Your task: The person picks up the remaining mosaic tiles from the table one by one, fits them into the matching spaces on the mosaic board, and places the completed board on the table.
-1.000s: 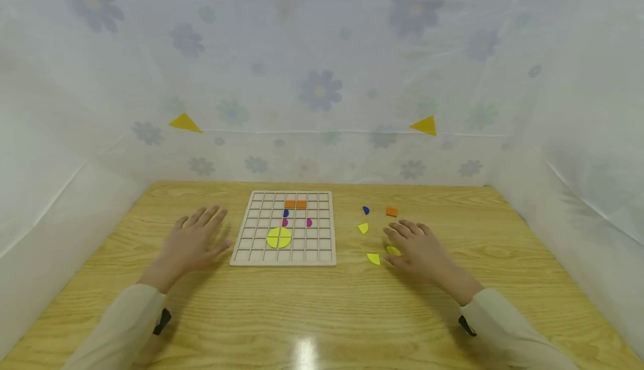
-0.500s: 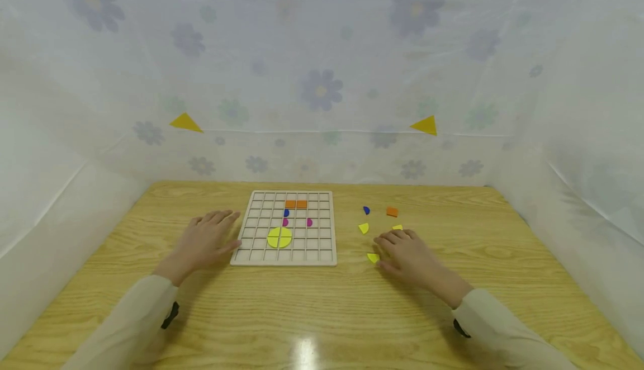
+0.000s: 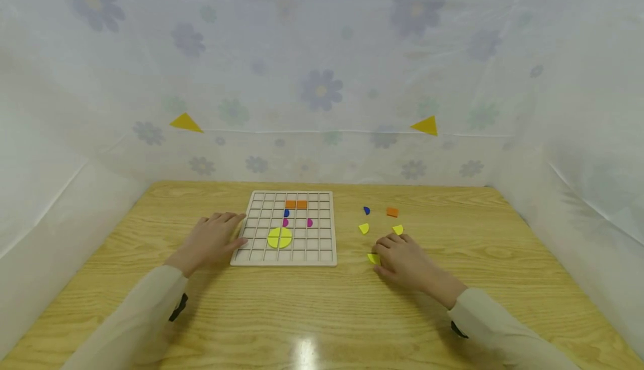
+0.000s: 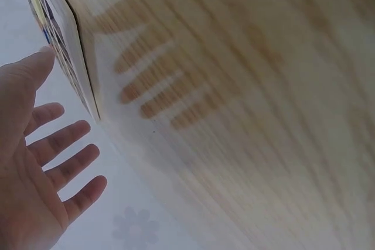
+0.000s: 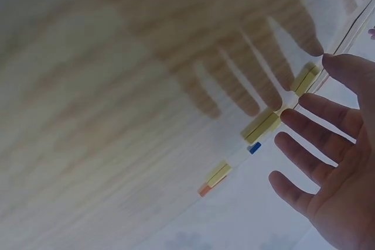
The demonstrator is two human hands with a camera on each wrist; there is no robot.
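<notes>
While the left hand [image 3: 210, 241] lies at the left edge of the white grid board [image 3: 259, 255], left of centre in the head view, its fingers are extended and loosely spread, with nothing in its grasp. Its fingertips and thumb overlap the board's rim there; whether they touch it I cannot tell.

Right of centre, the right hand [image 3: 405, 261] is just beside a yellow quarter-circle [image 3: 373, 259] and partly covers it. The right wrist view shows its fingers relaxed and apart, gripping nothing; I cannot tell whether a fingertip meets the yellow shape.

Just beyond this hand's knuckles is a second yellow wedge [image 3: 398, 229], with a third yellow piece [image 3: 364, 228] to its left. Farther up the frame, a blue half-circle [image 3: 367, 210] and an orange rectangle [image 3: 392, 212] lie apart on the wooden bench [image 3: 312, 314].

On the board, a yellow disc [image 3: 283, 241] made of quarters sits below the middle. Above it are a magenta half-circle [image 3: 285, 222], a blue piece [image 3: 286, 213] and a pair of orange blocks [image 3: 302, 204] side by side; another magenta piece [image 3: 309, 223] sits to the right.
</notes>
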